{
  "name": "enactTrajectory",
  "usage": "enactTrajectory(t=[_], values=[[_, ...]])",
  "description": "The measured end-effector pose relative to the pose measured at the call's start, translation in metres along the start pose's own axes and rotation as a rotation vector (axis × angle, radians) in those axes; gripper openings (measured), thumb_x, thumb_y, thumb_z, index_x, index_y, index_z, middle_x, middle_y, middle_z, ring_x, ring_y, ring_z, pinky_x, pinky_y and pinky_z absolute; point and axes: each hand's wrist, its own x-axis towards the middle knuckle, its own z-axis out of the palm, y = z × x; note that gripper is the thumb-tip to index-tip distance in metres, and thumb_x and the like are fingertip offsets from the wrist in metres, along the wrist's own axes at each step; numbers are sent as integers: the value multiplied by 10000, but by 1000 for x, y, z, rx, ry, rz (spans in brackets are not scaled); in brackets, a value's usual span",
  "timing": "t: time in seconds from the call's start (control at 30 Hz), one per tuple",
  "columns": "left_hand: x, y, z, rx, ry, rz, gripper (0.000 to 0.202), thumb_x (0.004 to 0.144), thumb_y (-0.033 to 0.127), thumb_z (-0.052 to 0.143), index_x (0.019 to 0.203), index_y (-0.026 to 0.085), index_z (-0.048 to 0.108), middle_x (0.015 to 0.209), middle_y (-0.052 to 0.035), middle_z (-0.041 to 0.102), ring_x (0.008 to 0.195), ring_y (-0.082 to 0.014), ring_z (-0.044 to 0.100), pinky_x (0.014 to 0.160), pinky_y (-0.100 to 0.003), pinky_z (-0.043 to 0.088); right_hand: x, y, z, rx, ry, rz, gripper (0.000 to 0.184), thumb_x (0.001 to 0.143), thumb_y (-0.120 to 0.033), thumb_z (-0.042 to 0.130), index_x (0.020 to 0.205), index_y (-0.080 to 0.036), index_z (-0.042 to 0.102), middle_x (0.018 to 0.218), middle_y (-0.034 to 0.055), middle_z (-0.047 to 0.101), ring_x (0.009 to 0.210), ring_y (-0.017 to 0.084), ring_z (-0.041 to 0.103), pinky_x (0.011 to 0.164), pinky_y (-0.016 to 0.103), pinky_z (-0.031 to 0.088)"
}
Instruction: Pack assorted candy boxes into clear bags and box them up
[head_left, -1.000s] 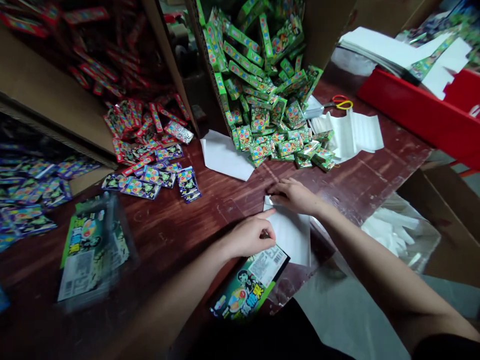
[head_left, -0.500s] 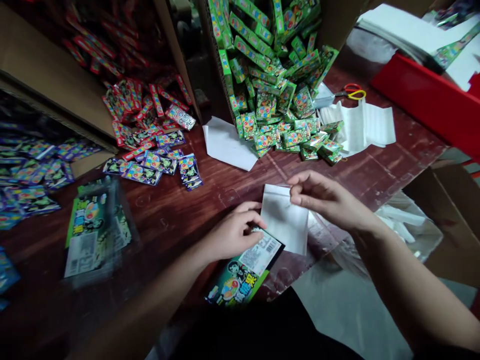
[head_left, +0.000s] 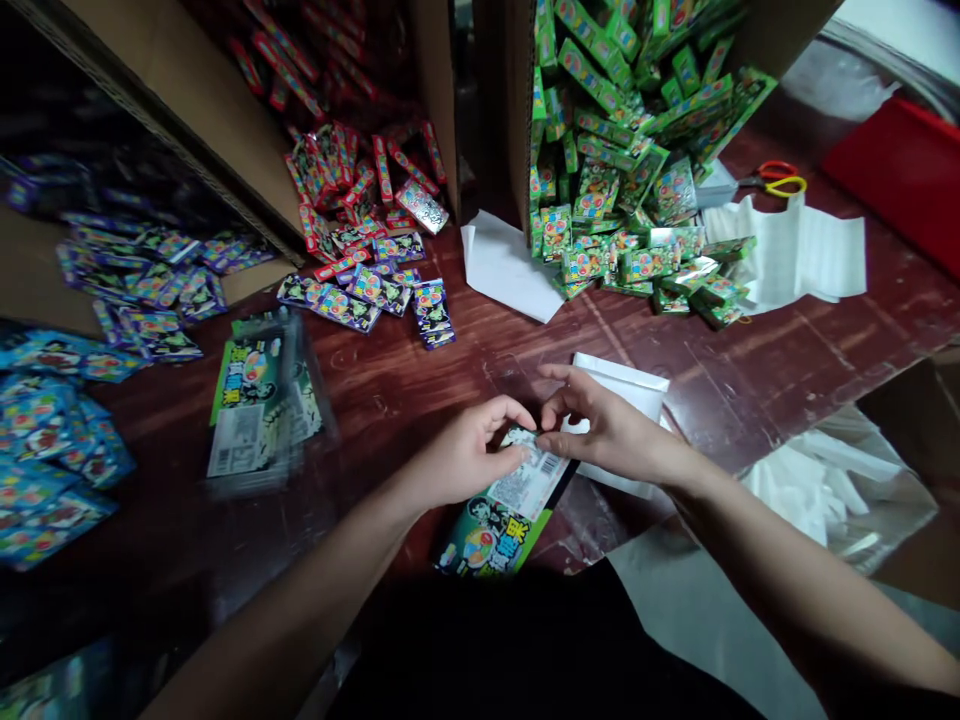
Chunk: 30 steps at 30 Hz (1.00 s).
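Observation:
A green and black printed plastic bag [head_left: 499,530] with a white barcode label lies slanted in front of me at the table's near edge. My left hand [head_left: 469,455] grips its upper end, thumb on the label side and fingers curled over the edge. At the same end, my right hand [head_left: 600,425] pinches the bag's edge between thumb and finger, its other fingers bent above. The fingertips of both hands almost meet. Partly under my right hand lies a white paper-like packet [head_left: 630,380]; the hand hides its middle.
Similar printed bags [head_left: 255,400] lie stacked at left. Cartons spill green boxes [head_left: 592,190], red boxes [head_left: 337,170] and purple packets [head_left: 435,310]; blue packets [head_left: 52,440] sit far left. Scissors [head_left: 780,180], white sheets [head_left: 795,250] and a red bin [head_left: 900,180] stand right.
My right hand has left the upper edge of the white packet and come to the bag's upper end. My left hand stays on the bag. The view has swung left.

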Motion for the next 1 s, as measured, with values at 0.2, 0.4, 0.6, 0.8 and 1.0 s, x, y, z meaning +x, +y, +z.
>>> enactTrajectory(t=[0.2, 0.4, 0.6, 0.8, 1.0], values=[[-12, -1, 0, -70, 101, -6, 219, 795, 181, 685, 997, 182, 600, 898, -19, 654, 842, -150, 629, 737, -260, 501, -20, 4, 33, -623, 284, -262, 741, 956, -248, 636, 1577, -385, 256, 1060, 40, 736, 989, 282, 609, 990, 539, 385], [-33, 0, -22, -84, 235, -15, 211, 789, 205, 732, 959, 177, 610, 848, 0, 658, 761, -123, 626, 698, -241, 511, -8, 6, 51, -427, 253, -205, 815, 993, -312, 587, 1621, -368, 71, 1195, 58, 712, 1082, 288, 621, 1029, 550, 402], [-81, -10, -67, -304, 886, 185, 581, 788, 261, 767, 1304, 337, 511, 1100, 1, 682, 927, -169, 687, 716, -265, 581, 1, 14, 68, 48, 478, -132, 862, 924, -415, 669, 1599, -380, 134, 1461, 109, 471, 1297, 271, 530, 1055, 485, 476], [-115, -42, -32, -245, 963, 201, 655, 946, 310, 614, 1506, 503, 334, 1400, 20, 621, 1206, -212, 643, 871, -348, 611, 10, 12, 86, 248, 795, -45, 793, 847, -415, 758, 1496, -388, 303, 1287, 65, 530, 1158, 219, 583, 946, 390, 547], [-124, -58, -6, -584, 1084, 170, 613, 875, 308, 714, 1421, 458, 479, 1425, 17, 610, 1234, -241, 622, 861, -326, 584, 15, 4, 87, 361, 737, -99, 691, 881, -404, 718, 1467, -351, 356, 1415, 96, 495, 1250, 240, 569, 997, 441, 543]])
